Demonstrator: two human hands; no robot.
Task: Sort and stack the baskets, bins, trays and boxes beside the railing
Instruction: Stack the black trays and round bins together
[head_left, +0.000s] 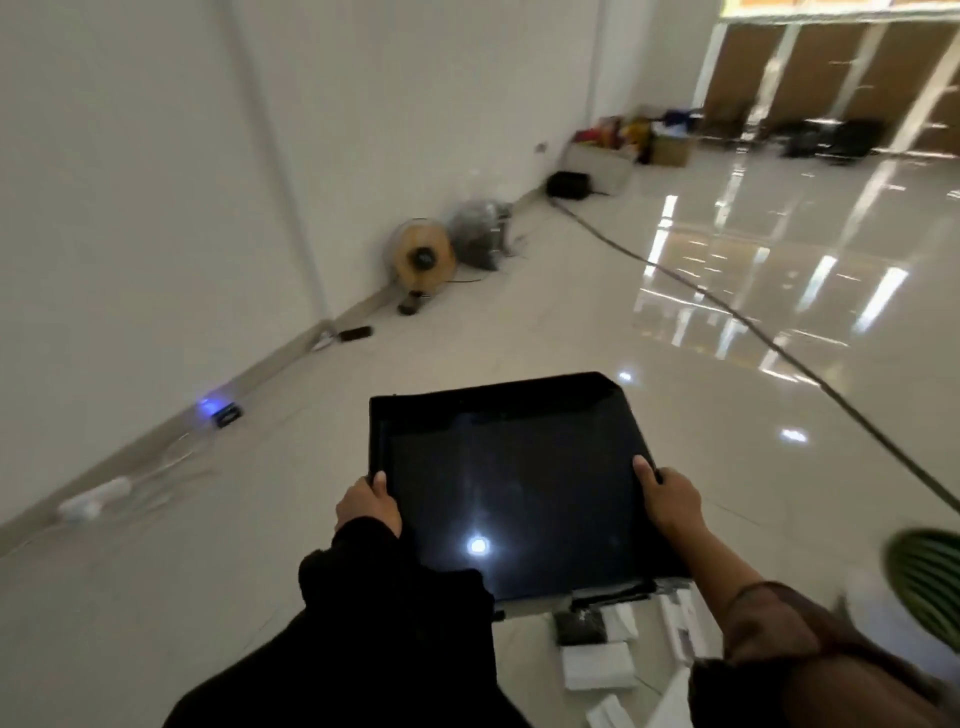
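Two hands hold one black tray (511, 483) at the lower centre of the frame, above the glossy floor (571, 322). The left hand (368, 506) grips the tray's left edge, thumb on top, its other fingers hidden beneath. The right hand (672, 499) grips the right edge the same way, thumb lying over the rim. White foam pieces (597, 665) lie on the floor below the tray, toward the lower right.

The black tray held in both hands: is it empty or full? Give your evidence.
Empty: the black tray shows only a bare, glossy bottom reflecting a ceiling light.
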